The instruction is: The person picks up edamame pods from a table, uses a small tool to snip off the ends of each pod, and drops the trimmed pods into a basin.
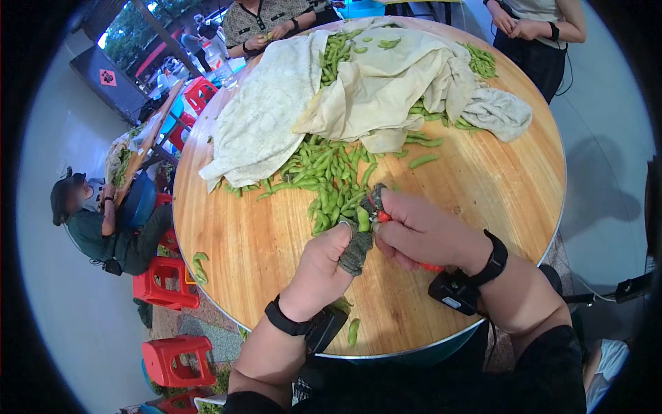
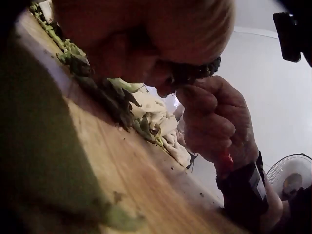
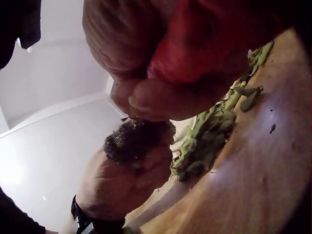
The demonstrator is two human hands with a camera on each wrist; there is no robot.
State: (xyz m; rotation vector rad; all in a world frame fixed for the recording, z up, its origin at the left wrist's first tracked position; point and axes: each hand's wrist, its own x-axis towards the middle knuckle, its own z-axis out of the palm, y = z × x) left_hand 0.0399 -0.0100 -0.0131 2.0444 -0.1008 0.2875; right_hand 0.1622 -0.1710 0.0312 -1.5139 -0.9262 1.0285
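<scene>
At the near part of the round table my two hands meet, fingertips close together. My left hand point(image 1: 318, 265), with a grey cloth cover point(image 1: 355, 254) on its thumb, pinches a green soybean pod point(image 1: 363, 219). My right hand point(image 1: 424, 231) wears a dark cover point(image 1: 373, 199) on a fingertip. Its fingers curl round a red object point(image 3: 187, 48), whose red end point(image 1: 431, 268) sticks out below the fist; the kind of object is hidden by the fingers. Just beyond the hands lies a pile of green soybean pods point(image 1: 324, 165).
Pale cloths point(image 1: 269, 103) cover more pods on the wooden table point(image 1: 483, 228). Loose pods point(image 1: 353, 331) lie near the table's front edge. Two people stand across the table; another person point(image 1: 103, 221) sits at the left. Red stools point(image 1: 165, 283) stand left of the table.
</scene>
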